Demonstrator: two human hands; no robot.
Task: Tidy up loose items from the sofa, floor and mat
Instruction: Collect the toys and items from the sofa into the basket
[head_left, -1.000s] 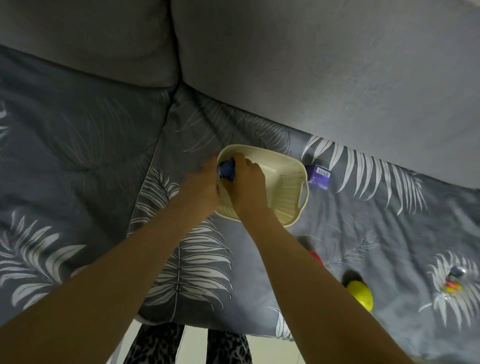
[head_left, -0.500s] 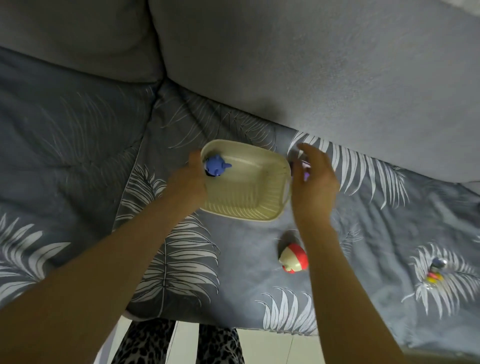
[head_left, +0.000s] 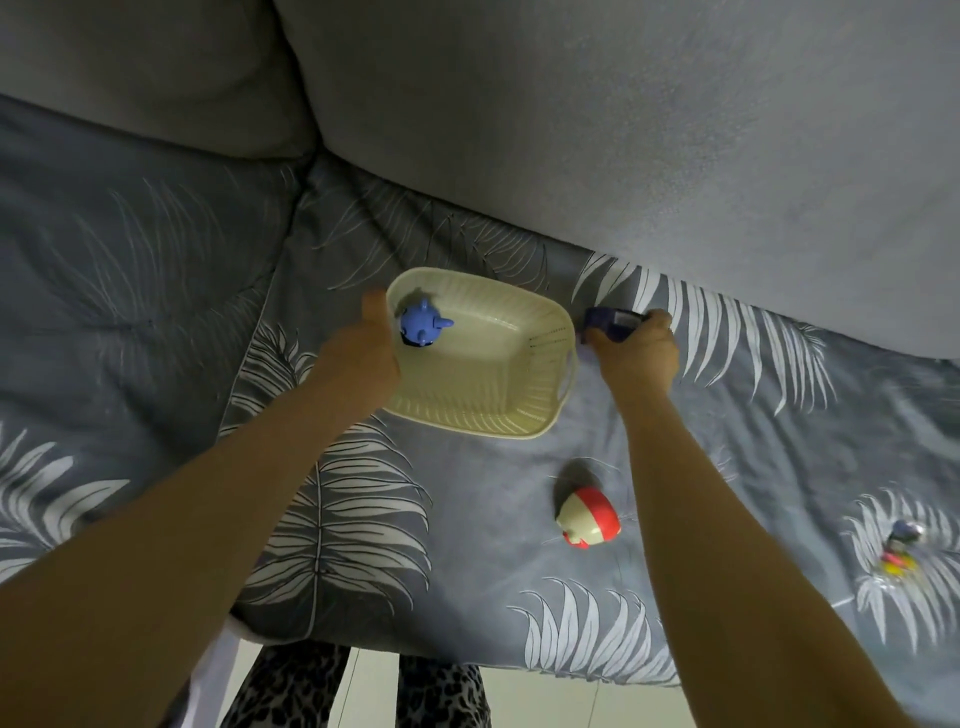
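Note:
A cream plastic basket (head_left: 524, 410) sits on the sofa seat, which is covered by a grey leaf-print cloth. A blue toy (head_left: 422, 324) lies inside it at the left end. My left hand (head_left: 363, 348) grips the basket's left rim. My right hand (head_left: 636, 348) is closed on a small purple box (head_left: 608, 318) just right of the basket, against the sofa back. A red and cream ball toy (head_left: 589, 517) lies on the cloth below the basket, between my arms.
A small multicoloured toy (head_left: 901, 548) lies at the far right on the cloth. The grey sofa back cushions (head_left: 597, 130) rise behind. The seat's front edge (head_left: 467, 657) runs along the bottom, with pale floor and patterned trouser legs below it.
My right hand left the blue toy in the basket, moved right past the basket and closed on the purple box. My left hand stayed on the basket's rim.

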